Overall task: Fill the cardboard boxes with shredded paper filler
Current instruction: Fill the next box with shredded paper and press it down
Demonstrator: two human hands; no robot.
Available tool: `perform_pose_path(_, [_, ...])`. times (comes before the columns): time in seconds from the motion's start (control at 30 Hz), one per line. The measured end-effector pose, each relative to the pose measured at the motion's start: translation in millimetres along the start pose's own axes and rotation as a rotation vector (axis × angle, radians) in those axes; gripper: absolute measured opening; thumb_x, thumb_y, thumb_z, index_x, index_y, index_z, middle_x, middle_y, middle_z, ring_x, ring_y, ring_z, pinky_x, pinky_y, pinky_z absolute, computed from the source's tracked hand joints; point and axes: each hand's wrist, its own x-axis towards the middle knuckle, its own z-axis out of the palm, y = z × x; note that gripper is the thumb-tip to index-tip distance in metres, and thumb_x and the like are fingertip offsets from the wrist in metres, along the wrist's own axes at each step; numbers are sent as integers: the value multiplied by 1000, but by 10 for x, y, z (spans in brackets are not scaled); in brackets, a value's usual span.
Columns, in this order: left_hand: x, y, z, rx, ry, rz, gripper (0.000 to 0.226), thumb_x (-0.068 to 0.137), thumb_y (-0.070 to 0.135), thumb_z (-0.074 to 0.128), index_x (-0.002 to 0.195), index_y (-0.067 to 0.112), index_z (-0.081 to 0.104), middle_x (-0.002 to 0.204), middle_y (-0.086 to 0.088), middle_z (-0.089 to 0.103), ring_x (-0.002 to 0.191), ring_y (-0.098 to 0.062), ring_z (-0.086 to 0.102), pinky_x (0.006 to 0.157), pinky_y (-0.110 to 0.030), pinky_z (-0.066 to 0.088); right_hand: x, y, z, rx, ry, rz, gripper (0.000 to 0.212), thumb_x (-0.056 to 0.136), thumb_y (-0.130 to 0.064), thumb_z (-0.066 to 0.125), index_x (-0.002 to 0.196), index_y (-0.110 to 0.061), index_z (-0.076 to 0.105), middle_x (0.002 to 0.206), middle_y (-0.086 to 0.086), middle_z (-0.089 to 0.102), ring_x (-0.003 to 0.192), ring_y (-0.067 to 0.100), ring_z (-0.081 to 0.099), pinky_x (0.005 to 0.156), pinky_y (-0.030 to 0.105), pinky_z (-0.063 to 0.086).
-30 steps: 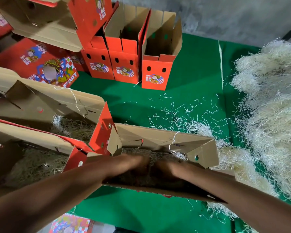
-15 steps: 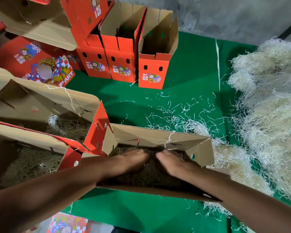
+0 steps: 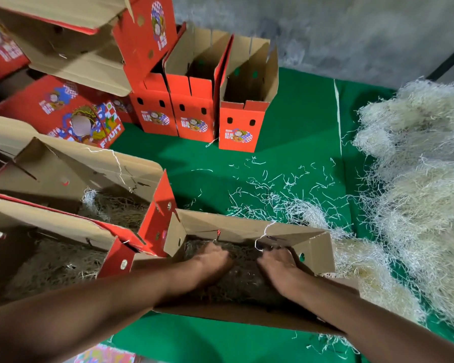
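A: Left hand [image 3: 215, 260] is palm-down inside the open cardboard box [image 3: 247, 229], fingers spread flat and pressing the shredded paper filler [image 3: 243, 273] in it. It grips nothing.

B: And the right hand [image 3: 278, 263]?

A: Same posture, flat on the filler toward the box's right end, fingertips close under the far wall. Nothing pinched that I can see.

B: Change against half a second ago?

A: The hands were nearly touching at the middle of the box; now they sit apart, with dark filler showing between them. The box has not shifted on the green mat [image 3: 294, 132].

B: Where does the box sit?

A: Near the mat's front edge, its left end against two filled boxes [image 3: 71, 179] on the left side. The loose filler pile [image 3: 419, 179] runs along the mat's right edge, with stray strands [image 3: 273, 184] scattered between it and the box.

B: Far side?

A: Three empty red boxes [image 3: 197, 100] stand upright in a row near the mat's far left corner, beside stacked red cartons [image 3: 63, 111].

B: Anything unclear?

A: The box interior is in shadow, so the filler's depth is unreadable. Forearms cover the near wall. The pile is cut off at the right, the filled boxes at the left.
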Motion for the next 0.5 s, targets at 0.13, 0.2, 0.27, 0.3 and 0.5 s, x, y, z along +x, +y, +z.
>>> perform_pose_path(0.13, [-23, -137, 47, -23, -118, -75, 38, 98, 19, 59, 132, 3, 57, 138, -16, 58, 125, -29, 57, 104, -34, 42, 14, 31, -75, 64, -144, 109, 35, 104, -11, 43, 132, -4, 63, 135, 18, 61, 126, 31, 57, 104, 34, 45])
perform_pose_path(0.2, [-70, -166, 59, -78, -161, -71, 42, 95, 23, 64, 132, 3, 59, 137, -16, 59, 125, -30, 57, 108, -35, 43, -14, 39, -53, 76, -170, 84, 33, 101, -10, 47, 129, -6, 65, 133, 17, 63, 123, 31, 59, 103, 33, 45])
perform_pose_path(0.27, [-106, -135, 78, -136, -143, -96, 36, 94, 25, 64, 126, 10, 65, 129, -12, 64, 119, -29, 61, 104, -39, 47, -75, 49, -2, 102, -211, 83, 31, 101, -11, 48, 125, -6, 66, 128, 16, 65, 117, 30, 63, 99, 31, 47])
perform_pose_path(0.3, [-152, -104, 71, -144, -144, -108, 33, 94, 25, 63, 125, 11, 66, 127, -12, 65, 117, -30, 62, 103, -39, 48, -102, 46, 17, 112, -231, 88, 30, 100, -8, 48, 123, -3, 65, 127, 17, 65, 114, 30, 64, 97, 32, 48])
perform_pose_path(0.5, [-493, -113, 194, -260, -31, -98, 36, 98, 22, 57, 129, 4, 62, 135, -17, 59, 125, -30, 56, 101, -32, 41, -238, 0, 121, 127, -259, 59, 31, 101, -7, 46, 125, 1, 63, 128, 19, 63, 109, 28, 61, 99, 41, 47])
